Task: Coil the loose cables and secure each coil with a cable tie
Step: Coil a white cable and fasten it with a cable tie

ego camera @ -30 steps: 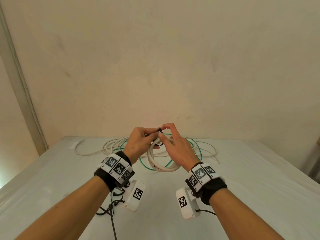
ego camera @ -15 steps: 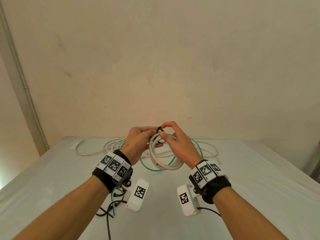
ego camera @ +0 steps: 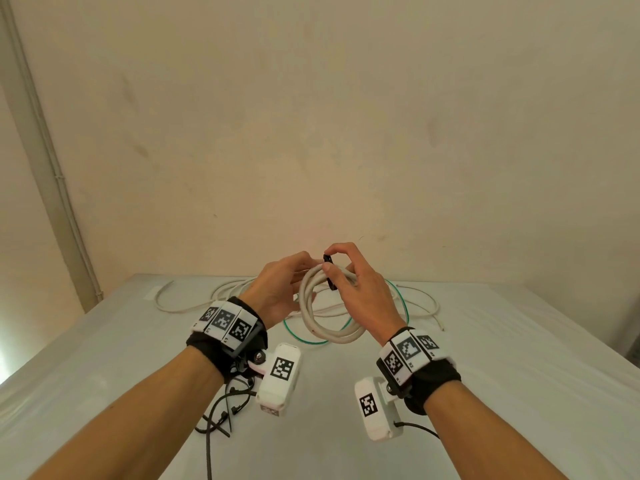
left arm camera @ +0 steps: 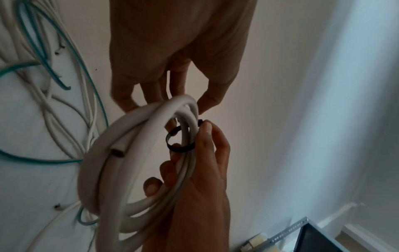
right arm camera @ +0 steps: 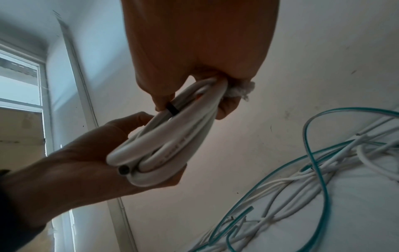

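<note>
Since the earlier frame, both hands have lifted the white coil (ego camera: 323, 306) higher above the worktop (ego camera: 519, 375). Left-wrist view: left hand (left arm camera: 198, 179) fingers curl round the coil; the black cable tie (left arm camera: 180, 141) loops its strands at 12 o'clock. Right-wrist view: right hand (right arm camera: 194, 51) fingers pinch the tie, nearer hand for tightening; loose cables (right arm camera: 302, 170) lie at 4 o'clock.

coiled cable (ego camera: 313, 306): off-white, plain, dark at its cut end in both wrist views
cable tie (ego camera: 329, 271): black, a thin band across the coil at 12 o'clock
loose cables (ego camera: 180, 304): off-white, lying on the counter
green cable (ego camera: 403, 308): teal green, among the off-white ones
spare cable ties (ego camera: 221, 415): black, at 7 o'clock of the coil
counter (ego camera: 519, 393): pale grey, plain
wall (ego camera: 311, 116): cream, faint darker smudges
wrist bands (ego camera: 228, 344): black, topped with white tiles bearing black-and-white square marker patterns
wrist cameras (ego camera: 278, 379): white, each with one such marker
</note>
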`<state>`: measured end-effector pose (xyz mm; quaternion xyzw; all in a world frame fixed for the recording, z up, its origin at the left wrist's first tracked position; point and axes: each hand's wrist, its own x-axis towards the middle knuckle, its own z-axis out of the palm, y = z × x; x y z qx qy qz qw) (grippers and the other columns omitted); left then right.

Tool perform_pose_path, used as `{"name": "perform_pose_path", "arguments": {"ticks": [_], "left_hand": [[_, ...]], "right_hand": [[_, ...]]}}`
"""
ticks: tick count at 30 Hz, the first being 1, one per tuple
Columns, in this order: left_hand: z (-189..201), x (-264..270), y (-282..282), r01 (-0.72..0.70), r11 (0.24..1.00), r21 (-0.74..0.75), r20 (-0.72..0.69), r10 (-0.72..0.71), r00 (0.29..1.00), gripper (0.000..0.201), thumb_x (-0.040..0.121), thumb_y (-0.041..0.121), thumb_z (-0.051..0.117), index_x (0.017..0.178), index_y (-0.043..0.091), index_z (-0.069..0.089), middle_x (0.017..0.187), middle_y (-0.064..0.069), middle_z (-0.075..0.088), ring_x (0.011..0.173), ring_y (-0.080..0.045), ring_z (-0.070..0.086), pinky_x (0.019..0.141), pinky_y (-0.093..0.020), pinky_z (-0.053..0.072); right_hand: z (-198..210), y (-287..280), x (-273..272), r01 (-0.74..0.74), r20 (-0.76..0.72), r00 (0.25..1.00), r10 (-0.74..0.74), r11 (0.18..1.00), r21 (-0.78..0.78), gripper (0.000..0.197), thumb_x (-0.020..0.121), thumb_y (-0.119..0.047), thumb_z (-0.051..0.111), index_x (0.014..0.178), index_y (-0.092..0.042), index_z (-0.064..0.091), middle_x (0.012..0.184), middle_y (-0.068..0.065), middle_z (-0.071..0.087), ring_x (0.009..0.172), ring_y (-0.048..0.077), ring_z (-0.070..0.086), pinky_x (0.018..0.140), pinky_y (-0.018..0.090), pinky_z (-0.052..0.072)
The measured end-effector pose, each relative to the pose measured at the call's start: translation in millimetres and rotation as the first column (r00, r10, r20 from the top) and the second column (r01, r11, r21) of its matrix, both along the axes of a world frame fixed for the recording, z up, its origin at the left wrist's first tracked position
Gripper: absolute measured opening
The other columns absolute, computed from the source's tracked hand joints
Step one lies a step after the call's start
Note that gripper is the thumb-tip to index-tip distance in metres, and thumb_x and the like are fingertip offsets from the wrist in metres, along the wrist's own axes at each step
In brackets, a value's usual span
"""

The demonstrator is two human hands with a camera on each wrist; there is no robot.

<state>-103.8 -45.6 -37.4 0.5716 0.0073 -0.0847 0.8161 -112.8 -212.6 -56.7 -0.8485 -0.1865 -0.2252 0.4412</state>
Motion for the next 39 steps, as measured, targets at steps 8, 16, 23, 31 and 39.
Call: {"name": "perform_pose_path", "arguments": {"ticks": [8, 16, 23, 31, 39], "left_hand": [[5, -1, 0, 0.285, 0.951, -0.121, -0.037, -0.291, 0.956, 0.025, 0.088, 0.016, 0.064, 0.107, 0.001, 0.065, 0.122, -0.025, 0.066, 0.113, -0.037, 0.065, 0.113, -0.061, 0.042], [11, -3, 6, 0.188, 0.981, -0.043, 0.032, -0.187, 0.982, 0.033, 0.095, 0.007, 0.066, 0.126, -0.003, 0.069, 0.127, -0.031, 0.067, 0.105, -0.036, 0.071, 0.101, -0.048, 0.057], [13, -7, 8, 0.107, 0.965, 0.239, 0.201, -0.157, 0.967, 0.024, 0.103, 0.007, 0.058, 0.117, -0.007, 0.072, 0.113, -0.031, 0.072, 0.095, -0.031, 0.076, 0.092, -0.042, 0.062], [9, -5, 8, 0.074, 0.97, 0.234, 0.236, -0.13, 0.963, 0.021, 0.102, 0.004, 0.059, 0.111, -0.005, 0.075, 0.103, -0.027, 0.075, 0.085, -0.025, 0.076, 0.078, -0.031, 0.063], [13, -12, 2, -0.109, 0.898, 0.425, 0.445, -0.102, 0.89, 0.024, 0.1, 0.013, 0.054, 0.121, 0.024, 0.058, 0.086, -0.014, 0.077, 0.077, -0.026, 0.073, 0.084, -0.046, 0.062]], "right_hand": [[1, 2, 0, -0.022, 0.018, 1.0, 0.021, 0.999, 0.04, 0.019, 0.101, -0.053, 0.054, 0.12, -0.051, 0.052, 0.077, -0.003, 0.069, 0.079, 0.018, 0.069, 0.076, 0.047, 0.057], [-1, -1, -3, -0.028, 0.011, 1.0, 0.027, 0.993, 0.114, 0.021, 0.099, -0.052, 0.061, 0.119, -0.049, 0.055, 0.073, 0.004, 0.063, 0.073, 0.021, 0.065, 0.077, 0.05, 0.056], [0, 2, 1, -0.023, 0.007, 1.0, 0.022, 0.995, 0.093, 0.023, 0.098, -0.055, 0.061, 0.12, -0.053, 0.053, 0.076, 0.006, 0.066, 0.077, 0.021, 0.07, 0.077, 0.049, 0.057], [-4, 4, 0, 0.019, -0.045, 0.999, -0.015, 0.995, 0.095, 0.016, 0.098, -0.055, 0.059, 0.113, -0.048, 0.059, 0.068, 0.001, 0.06, 0.071, 0.022, 0.061, 0.072, 0.043, 0.053], [-1, 7, 4, 0.041, -0.067, 0.997, -0.038, 0.998, 0.044, 0.015, 0.1, -0.057, 0.053, 0.113, -0.05, 0.056, 0.069, 0.0, 0.063, 0.069, 0.022, 0.062, 0.07, 0.043, 0.054]]}}
